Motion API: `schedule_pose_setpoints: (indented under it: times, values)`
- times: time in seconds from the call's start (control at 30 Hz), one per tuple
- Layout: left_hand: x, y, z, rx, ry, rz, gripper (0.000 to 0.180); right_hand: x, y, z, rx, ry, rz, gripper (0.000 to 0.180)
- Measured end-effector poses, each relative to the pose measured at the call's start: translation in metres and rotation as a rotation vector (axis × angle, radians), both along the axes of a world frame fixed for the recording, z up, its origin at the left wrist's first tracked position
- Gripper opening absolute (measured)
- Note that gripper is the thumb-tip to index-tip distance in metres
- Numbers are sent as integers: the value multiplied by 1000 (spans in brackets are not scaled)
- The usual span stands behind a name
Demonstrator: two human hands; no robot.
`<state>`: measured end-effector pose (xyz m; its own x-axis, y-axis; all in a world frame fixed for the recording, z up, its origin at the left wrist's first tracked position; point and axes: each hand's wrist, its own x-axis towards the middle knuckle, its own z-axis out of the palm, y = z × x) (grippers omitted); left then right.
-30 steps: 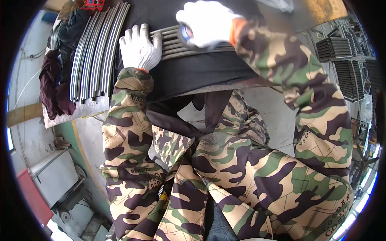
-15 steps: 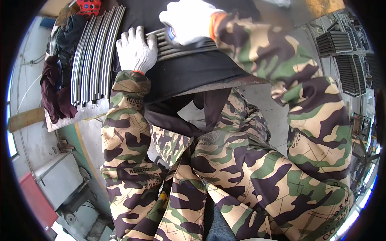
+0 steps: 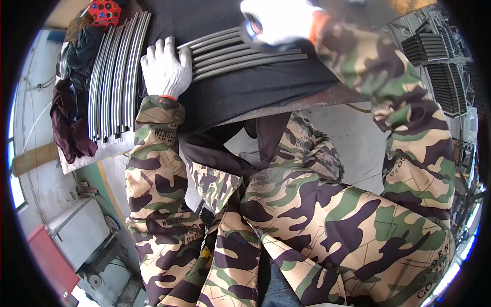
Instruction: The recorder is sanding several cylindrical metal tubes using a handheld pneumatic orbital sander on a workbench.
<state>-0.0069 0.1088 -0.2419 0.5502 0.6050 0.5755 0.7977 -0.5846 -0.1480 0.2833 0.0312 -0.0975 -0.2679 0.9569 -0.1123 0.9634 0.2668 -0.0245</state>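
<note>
Rods (image 3: 250,58) lie on the black cloth (image 3: 225,98) over the surface, the left hand (image 3: 166,67) flat and fingers spread at their left ends. Above them the blurred right hand (image 3: 281,23) appears to grasp a blue object (image 3: 252,28). Work on these seems under way; whether the left-hand bundle (image 3: 118,77) is finished, I cannot tell.

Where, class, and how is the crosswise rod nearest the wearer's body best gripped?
Probably near its right end, pinched from the body's side: the rod is thin and lies on black cloth, that end bare, no neighbouring rod on that side; the left hand is by its other end.
</note>
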Motion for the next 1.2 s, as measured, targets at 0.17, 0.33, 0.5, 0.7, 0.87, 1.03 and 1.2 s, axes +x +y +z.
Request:
schedule_pose_setpoints:
  times: [0.17,0.33,0.5,0.7,0.87,1.03,1.2]
  values:
    - [3,5,5,24,122,-15,43,10,-19,3,10,29,19,30]
    - [3,1,5,-53,22,14,43,16,-23,-1,-1,8,69,33]
    - [-6,7,6,68,253,-69,31,20,-14,0,15,4,24,30]
    - [3,-13,9,15,114,-26,37,26,-22,-5,24,10,61,29]
    - [0,-20,9,-56,23,7,46,32,-31,-7,34,1,113,30]
    - [2,-12,11,-59,33,-3,46,36,-27,-6,49,17,108,28]
    - [-14,-3,5,26,92,-1,46,35,-31,-12,94,41,164,28]
